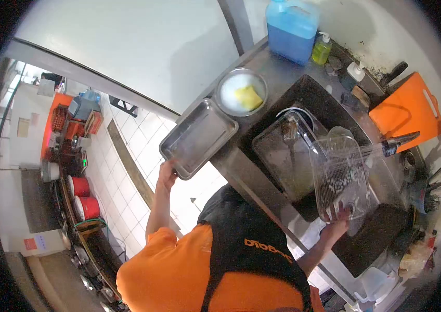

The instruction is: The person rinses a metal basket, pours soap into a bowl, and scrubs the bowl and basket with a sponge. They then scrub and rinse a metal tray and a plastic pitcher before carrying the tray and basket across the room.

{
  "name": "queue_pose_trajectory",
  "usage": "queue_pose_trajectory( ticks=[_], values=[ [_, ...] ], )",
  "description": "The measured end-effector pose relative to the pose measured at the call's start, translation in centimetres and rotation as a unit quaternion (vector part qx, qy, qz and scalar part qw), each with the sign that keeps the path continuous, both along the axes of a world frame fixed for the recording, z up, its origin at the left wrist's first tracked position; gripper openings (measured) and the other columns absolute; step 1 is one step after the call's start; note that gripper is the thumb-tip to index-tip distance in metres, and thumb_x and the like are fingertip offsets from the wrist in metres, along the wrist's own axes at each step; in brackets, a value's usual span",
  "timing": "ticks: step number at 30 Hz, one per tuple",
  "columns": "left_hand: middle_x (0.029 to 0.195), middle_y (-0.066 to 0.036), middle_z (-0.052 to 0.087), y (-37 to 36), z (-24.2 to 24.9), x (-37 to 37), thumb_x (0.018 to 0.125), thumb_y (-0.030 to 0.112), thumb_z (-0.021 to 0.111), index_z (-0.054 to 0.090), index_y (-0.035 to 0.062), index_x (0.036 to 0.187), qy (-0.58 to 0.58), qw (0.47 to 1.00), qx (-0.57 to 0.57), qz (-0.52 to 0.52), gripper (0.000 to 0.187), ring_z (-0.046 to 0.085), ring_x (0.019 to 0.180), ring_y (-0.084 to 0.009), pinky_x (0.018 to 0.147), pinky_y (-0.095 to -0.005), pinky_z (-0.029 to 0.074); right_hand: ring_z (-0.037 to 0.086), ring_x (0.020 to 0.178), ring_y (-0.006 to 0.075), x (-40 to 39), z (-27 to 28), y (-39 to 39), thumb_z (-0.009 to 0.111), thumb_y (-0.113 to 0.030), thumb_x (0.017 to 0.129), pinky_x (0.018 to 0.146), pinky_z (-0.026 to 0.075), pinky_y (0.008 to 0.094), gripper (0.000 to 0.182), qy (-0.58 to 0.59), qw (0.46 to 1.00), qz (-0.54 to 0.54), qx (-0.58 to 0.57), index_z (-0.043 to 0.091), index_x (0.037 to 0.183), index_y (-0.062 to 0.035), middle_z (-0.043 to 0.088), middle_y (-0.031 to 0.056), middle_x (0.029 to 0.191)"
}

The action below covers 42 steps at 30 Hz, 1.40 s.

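Observation:
My left hand (167, 174) is closed on the near corner of a rectangular metal tray (195, 136), which tilts at the counter's left edge. My right hand (336, 224) grips the near end of a clear plastic container (339, 171) above the sink. Water sprays across that container from a black tap head (400, 143). Under it, a large rectangular pan (283, 156) lies in the sink basin (309, 96), with a brush-like piece and a round rim partly covered. A yellow sponge (248, 98) rests in a round bowl of suds (229, 93) beyond the metal tray.
A blue jug (292, 34) and a green soap bottle (322, 48) stand at the back of the counter. An orange cutting board (406, 112) leans against the right wall. Several utensils crowd the far right. Red tubs (79, 184) line the shelf at left, across a tiled floor (127, 171).

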<state>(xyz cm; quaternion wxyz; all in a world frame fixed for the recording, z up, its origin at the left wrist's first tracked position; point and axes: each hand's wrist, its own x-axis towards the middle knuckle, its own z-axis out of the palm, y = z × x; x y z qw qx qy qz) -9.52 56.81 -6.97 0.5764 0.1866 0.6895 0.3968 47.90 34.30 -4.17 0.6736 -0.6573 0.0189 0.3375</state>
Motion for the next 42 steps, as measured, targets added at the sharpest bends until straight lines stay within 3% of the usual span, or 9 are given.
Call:
queue_pose_trajectory(
  ticks=[9,12,17,21,24,29,33,37,42],
  values=[
    [0.118,-0.014,0.058,0.3,1.9,2.2,0.081,0.016,0.065,0.053,0.0000,0.123,0.211,0.966,0.002,0.147,0.046,0.055,0.105,-0.0271,0.081,-0.0333,0.047,0.062,0.100,0.0301,0.8,-4.4,4.8,0.064,-0.019,0.089,0.067,0.054,0.0462,0.075,-0.081,0.995,0.016,0.056,0.021,0.149,-0.0073,0.051,0.0166,0.130],
    [0.120,-0.013,0.057,1.3,3.0,6.3,0.077,0.010,0.068,0.051,0.0013,0.126,0.639,0.699,0.312,0.074,0.053,0.053,0.110,-0.0273,0.089,-0.0364,0.045,0.063,0.095,0.0254,1.1,-4.0,5.7,0.066,-0.021,0.089,0.070,0.053,0.0406,0.065,-0.082,0.995,-0.047,0.021,0.036,0.144,-0.0047,0.058,0.0146,0.122],
    [0.114,-0.010,0.061,2.8,2.1,24.0,0.091,0.012,0.064,0.046,0.0059,0.130,0.015,0.905,0.287,-0.314,0.044,0.059,0.104,-0.0183,0.089,-0.0341,0.048,0.064,0.088,0.0206,5.1,-7.4,6.9,0.057,-0.016,0.094,0.075,0.050,0.0330,0.032,-0.393,0.903,0.102,-0.140,0.060,0.123,-0.0017,0.067,0.0125,0.106],
    [0.124,-0.023,0.058,6.2,-0.6,35.7,0.098,0.048,0.048,0.038,-0.0001,0.136,-0.417,0.822,-0.195,-0.334,0.062,0.055,0.118,-0.0355,0.099,-0.0499,0.045,0.064,0.097,0.0279,1.2,1.0,10.1,0.052,-0.007,0.093,0.090,0.047,0.0356,0.034,-0.477,0.858,0.159,-0.106,0.059,0.126,-0.0016,0.066,0.0164,0.116],
    [0.130,-0.027,0.053,9.5,-0.2,42.4,0.099,0.045,0.045,0.038,-0.0073,0.136,-0.540,0.794,-0.116,-0.252,0.064,0.054,0.119,-0.0399,0.101,-0.0560,0.043,0.056,0.114,0.0333,0.8,3.2,9.1,0.061,-0.001,0.082,0.102,0.041,0.0417,0.050,-0.654,0.716,0.236,-0.068,0.055,0.131,-0.0037,0.059,0.0169,0.128],
    [0.132,-0.021,0.054,13.2,1.0,47.9,0.100,0.016,0.044,0.043,-0.0072,0.134,-0.478,0.808,0.000,-0.345,0.041,0.056,0.119,-0.0383,0.097,-0.0543,0.050,0.039,0.135,0.0326,2.6,2.2,5.9,0.071,-0.004,0.077,0.112,0.030,0.0441,0.083,-0.631,0.637,0.415,-0.158,0.030,0.149,-0.0040,0.032,0.0131,0.154],
    [0.133,-0.016,0.056,8.2,9.8,51.5,0.094,0.014,0.055,0.044,0.0009,0.139,-0.416,0.741,0.037,-0.527,0.048,0.058,0.117,-0.0353,0.094,-0.0499,0.052,0.029,0.142,0.0261,7.7,-2.3,7.0,0.051,-0.033,0.100,0.115,0.025,0.0363,0.066,-0.272,0.934,0.217,0.080,0.024,0.150,0.0020,0.027,0.0165,0.156],
    [0.133,-0.013,0.057,3.0,7.6,55.8,0.097,0.027,0.057,0.047,0.0017,0.138,-0.420,0.715,0.019,-0.559,0.049,0.059,0.116,-0.0252,0.097,-0.0417,0.050,0.038,0.137,0.0337,7.7,2.5,14.4,0.043,-0.028,0.102,0.114,0.026,0.0378,0.052,-0.351,0.936,-0.020,0.023,0.038,0.142,0.0050,0.040,0.0231,0.147],
    [0.120,-0.008,0.064,3.2,6.6,57.9,0.098,0.038,0.055,0.058,-0.0010,0.124,-0.370,0.770,0.040,-0.518,0.047,0.062,0.106,-0.0184,0.096,-0.0343,0.048,0.041,0.131,0.0444,6.2,1.3,15.7,0.042,-0.025,0.100,0.110,0.032,0.0438,0.049,-0.493,0.869,-0.022,-0.022,0.040,0.139,0.0059,0.043,0.0299,0.140]
  ],
)
